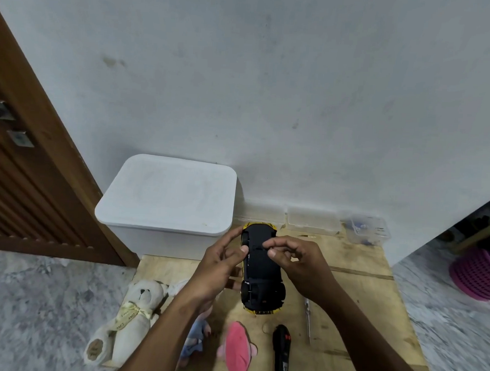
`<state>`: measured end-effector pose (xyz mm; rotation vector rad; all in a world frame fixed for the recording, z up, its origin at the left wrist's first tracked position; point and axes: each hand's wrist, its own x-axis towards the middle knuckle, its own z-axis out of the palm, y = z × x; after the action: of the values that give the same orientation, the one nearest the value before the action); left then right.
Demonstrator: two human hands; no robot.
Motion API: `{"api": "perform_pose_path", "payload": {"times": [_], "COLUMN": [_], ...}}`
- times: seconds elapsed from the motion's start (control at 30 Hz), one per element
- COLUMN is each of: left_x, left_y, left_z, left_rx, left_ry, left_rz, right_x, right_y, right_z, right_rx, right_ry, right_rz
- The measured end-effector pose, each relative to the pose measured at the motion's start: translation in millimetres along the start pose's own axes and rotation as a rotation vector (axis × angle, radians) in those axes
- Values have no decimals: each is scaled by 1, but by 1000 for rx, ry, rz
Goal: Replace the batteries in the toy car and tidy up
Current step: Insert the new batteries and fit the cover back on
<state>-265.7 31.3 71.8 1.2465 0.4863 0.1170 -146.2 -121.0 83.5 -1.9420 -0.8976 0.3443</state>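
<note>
A yellow toy car (pixel 261 282) is held upside down above the wooden board, its black underside facing up. My left hand (pixel 220 263) grips the car's left side, thumb on the underside near the front wheel. My right hand (pixel 293 261) rests on the middle of the underside, fingertips and thumb pinched together at the battery cover area; whether they hold something small is too fine to tell. A screwdriver (pixel 307 319) lies on the board to the right of the car. A black remote control (pixel 282 351) lies below the car.
A white lidded bin (pixel 169 198) stands against the wall at the left. Clear plastic boxes (pixel 313 220) line the wall behind the wooden board (pixel 368 299). A white teddy bear (pixel 129 318), a pink plush (pixel 239 352) and another soft toy lie at the board's left. A purple basket (pixel 477 274) is at far right.
</note>
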Motion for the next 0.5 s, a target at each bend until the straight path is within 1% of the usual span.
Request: {"api": "perform_pose_path", "payload": {"times": [0.2,0.37,0.5], "left_x": [2,3,3], "left_y": [-3,-1,-1], "left_z": [-1,-2,-2], "left_rx": [3,5,25], "left_ry": [4,12,16], "left_rz": [2,10,19], "right_x": [-1,-2,-5], "right_y": [-2,-6,-5], "right_z": [0,2,5], "right_rx": [-113,-230,-240], "right_ry": [5,16,58], "right_rz": [-25,-116,-79]}}
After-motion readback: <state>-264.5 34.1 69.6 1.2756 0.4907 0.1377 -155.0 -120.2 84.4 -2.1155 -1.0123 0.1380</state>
